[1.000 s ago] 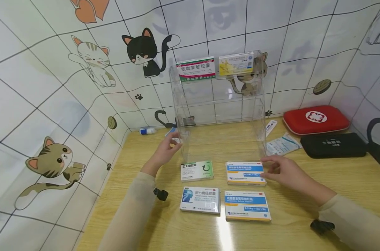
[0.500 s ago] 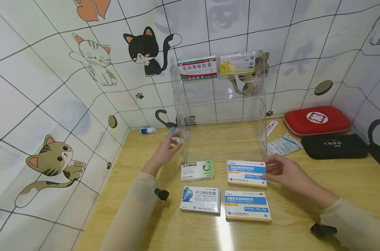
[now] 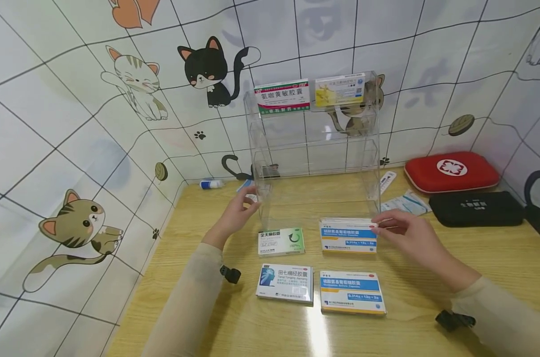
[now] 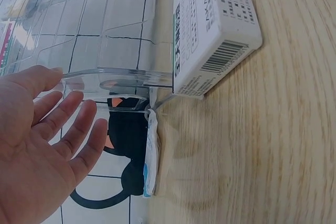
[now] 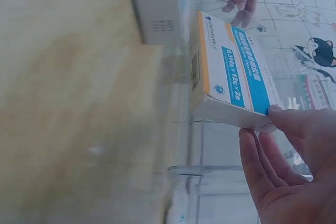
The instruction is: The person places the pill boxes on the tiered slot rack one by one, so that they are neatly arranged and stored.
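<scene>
Lifting the blue-and-white box [image 3: 348, 235] by its right end, the right hand [image 3: 408, 237] is pinching it between thumb and fingers, so the box is tilting up off the wooden table [image 3: 497, 258], just in front of the clear acrylic rack [image 3: 312, 148]; the right wrist view is showing the thumb on the box's end face and the fingers running beneath it. The left hand [image 3: 236, 214] is lying flat and relaxed against the rack's lower left front edge, fingers straight, seemingly steadying it and holding nothing. By my reading the step in hand is the pick-up of this box, with two boxes, a red-and-green one [image 3: 282, 97] and a yellow one [image 3: 339, 89], already standing on the rack's top tier. The next move is likely calling for a firmer hold, a turn to bring the box upright, and a careful pass over a front lip of the rack without knocking it. Three more boxes are waiting on the table: a green one [image 3: 280, 241], a box with a head drawing [image 3: 285, 283] and a second blue-and-white one [image 3: 352, 292]. The rack's transparent walls are making its tiers hard to count, small print on every box is staying illegible, and a small bottle [image 3: 210, 184] and papers [image 3: 401, 203] behind it are too small to identify.
</scene>
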### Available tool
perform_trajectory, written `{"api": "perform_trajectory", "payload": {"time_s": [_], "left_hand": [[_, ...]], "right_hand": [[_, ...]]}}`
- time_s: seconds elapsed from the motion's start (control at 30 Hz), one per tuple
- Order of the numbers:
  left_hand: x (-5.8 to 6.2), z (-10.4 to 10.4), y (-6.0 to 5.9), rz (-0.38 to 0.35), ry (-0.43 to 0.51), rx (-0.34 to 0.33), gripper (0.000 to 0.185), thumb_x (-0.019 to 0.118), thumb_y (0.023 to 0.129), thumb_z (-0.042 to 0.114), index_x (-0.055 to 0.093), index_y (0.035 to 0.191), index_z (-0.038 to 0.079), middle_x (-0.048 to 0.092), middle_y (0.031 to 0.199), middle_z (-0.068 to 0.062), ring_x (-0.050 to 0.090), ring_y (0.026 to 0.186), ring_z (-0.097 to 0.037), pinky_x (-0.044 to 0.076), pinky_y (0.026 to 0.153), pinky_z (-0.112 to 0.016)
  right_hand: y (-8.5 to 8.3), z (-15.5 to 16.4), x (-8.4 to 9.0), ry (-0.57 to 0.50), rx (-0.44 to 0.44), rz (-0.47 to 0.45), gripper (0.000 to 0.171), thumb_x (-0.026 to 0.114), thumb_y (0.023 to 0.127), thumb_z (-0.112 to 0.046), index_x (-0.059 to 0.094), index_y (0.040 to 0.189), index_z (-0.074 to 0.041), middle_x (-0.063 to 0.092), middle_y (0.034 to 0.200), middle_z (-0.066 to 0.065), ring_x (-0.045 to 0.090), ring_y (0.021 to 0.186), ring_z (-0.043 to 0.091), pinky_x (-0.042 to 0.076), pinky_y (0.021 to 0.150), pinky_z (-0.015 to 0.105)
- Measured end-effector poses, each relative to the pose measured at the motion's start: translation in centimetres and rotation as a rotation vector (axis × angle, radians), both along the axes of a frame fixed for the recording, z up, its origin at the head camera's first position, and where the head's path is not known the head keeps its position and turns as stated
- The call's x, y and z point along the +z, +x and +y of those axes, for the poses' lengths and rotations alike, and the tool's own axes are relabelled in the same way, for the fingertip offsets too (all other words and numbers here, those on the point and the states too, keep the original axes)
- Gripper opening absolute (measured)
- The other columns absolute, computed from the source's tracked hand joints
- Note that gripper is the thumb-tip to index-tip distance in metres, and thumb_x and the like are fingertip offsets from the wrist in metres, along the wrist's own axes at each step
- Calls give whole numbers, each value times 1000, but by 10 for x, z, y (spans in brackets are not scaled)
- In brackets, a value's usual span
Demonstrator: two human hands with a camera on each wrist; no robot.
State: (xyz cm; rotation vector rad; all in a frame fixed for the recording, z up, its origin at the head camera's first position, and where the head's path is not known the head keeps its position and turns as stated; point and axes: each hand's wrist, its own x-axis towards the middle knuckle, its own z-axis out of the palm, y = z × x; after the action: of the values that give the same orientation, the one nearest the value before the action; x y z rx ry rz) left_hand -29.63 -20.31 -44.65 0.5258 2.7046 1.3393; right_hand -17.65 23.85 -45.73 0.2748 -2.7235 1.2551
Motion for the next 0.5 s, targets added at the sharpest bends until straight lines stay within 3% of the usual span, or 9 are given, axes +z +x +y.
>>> {"api": "perform_trajectory", "payload": {"time_s": [0.17,0.33,0.5], "left_hand": [[1,-1,1,14,2,-10,49,59,107,25,43,152,12,53,144,-10,60,119,-28,53,91,-41],[1,-1,1,13,-2,-7,50,59,107,26,43,152,12,53,144,-9,61,117,-28,54,89,-40],[-1,-1,-1,19,-4,-11,49,59,107,23,44,152,12,54,144,-10,61,117,-28,54,89,-41]], "right_hand": [[-15,-15,25,-36,9,134,22,80,92,-27,75,112,-18,77,109,4,65,90,-13,50,78,5],[-38,-30,57,-80,-5,256,21,81,91,-20,77,111,-15,77,109,4,63,89,-16,47,79,2],[-64,-45,92,-124,-26,309,24,79,94,-25,76,115,-14,75,116,3,63,92,-15,47,83,3]]}}
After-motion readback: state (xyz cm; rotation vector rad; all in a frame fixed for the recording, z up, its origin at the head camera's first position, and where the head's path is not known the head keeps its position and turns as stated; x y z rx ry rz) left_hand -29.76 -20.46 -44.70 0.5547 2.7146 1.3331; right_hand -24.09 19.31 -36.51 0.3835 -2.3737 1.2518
